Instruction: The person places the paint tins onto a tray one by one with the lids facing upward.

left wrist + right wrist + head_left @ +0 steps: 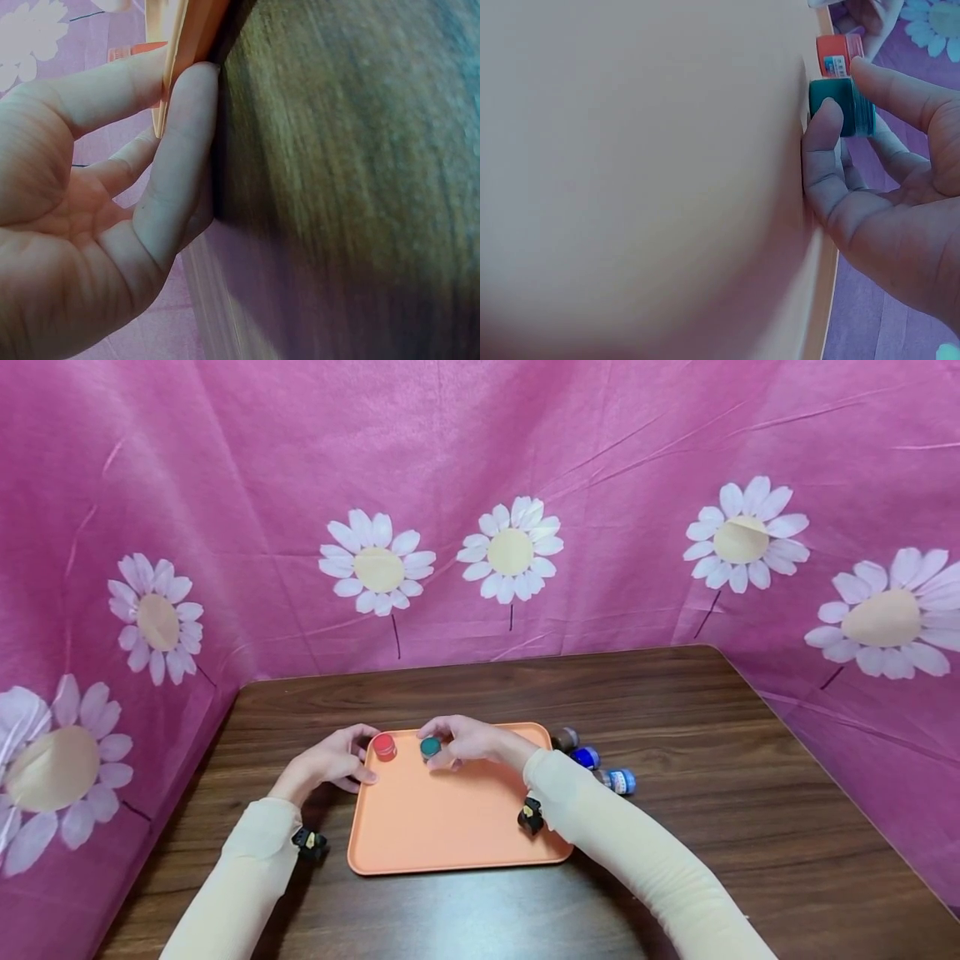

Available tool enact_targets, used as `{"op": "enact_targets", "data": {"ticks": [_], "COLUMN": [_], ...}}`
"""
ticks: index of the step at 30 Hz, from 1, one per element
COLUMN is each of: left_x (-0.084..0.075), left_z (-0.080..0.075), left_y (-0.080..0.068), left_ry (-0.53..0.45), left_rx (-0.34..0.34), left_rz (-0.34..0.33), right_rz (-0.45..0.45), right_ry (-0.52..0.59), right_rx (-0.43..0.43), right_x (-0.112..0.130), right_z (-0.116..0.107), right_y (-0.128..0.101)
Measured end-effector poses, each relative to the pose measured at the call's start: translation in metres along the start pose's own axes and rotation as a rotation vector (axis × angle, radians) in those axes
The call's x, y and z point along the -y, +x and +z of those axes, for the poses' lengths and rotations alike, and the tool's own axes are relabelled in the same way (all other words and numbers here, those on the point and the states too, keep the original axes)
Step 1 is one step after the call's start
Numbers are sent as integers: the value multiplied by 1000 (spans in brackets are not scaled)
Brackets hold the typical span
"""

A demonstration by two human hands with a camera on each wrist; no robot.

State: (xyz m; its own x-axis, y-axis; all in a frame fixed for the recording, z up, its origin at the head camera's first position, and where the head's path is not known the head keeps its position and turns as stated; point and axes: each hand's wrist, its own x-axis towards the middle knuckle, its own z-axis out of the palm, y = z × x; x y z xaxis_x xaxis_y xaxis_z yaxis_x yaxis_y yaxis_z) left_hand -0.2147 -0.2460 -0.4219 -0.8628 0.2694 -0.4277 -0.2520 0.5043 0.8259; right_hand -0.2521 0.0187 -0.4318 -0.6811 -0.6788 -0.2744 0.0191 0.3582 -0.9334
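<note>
Cream sleeves (637,852) fill the lower frame. At centre, the right hand (468,742) pinches the green-capped jar (431,747) on the orange tray (450,835); the left hand (330,764) grasps the tray's left rim. Its grip could knock over the red-capped jar (384,746) just beside.

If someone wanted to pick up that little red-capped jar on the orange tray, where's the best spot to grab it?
Probably by its round cap, pinched from above. The red-capped jar stands upright near the far left corner of the orange tray, cap up. The left hand at the tray's edge crowds its left side, and the green-capped jar held by the right hand stands to its right, so the top is freest.
</note>
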Motion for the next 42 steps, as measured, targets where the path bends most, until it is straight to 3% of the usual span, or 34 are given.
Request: {"op": "enact_targets", "data": {"ticks": [15,23,33,42], "left_x": [0,0,3,2], "left_z": [-1,-2,-2,-2], "left_y": [0,0,2,3], "left_ry": [19,19,19,10], "left_rx": [-7,-8,1,10], "left_rz": [-2,-5,-9,-10], "right_rz": [1,7,-51,-73], "right_ry": [-28,-39,-157,-143], "right_rx": [19,80,153,134], "right_x": [10,19,22,7], "right_z": [-35,-66,-91,-114], "right_y": [-21,-50,-89,-135]}}
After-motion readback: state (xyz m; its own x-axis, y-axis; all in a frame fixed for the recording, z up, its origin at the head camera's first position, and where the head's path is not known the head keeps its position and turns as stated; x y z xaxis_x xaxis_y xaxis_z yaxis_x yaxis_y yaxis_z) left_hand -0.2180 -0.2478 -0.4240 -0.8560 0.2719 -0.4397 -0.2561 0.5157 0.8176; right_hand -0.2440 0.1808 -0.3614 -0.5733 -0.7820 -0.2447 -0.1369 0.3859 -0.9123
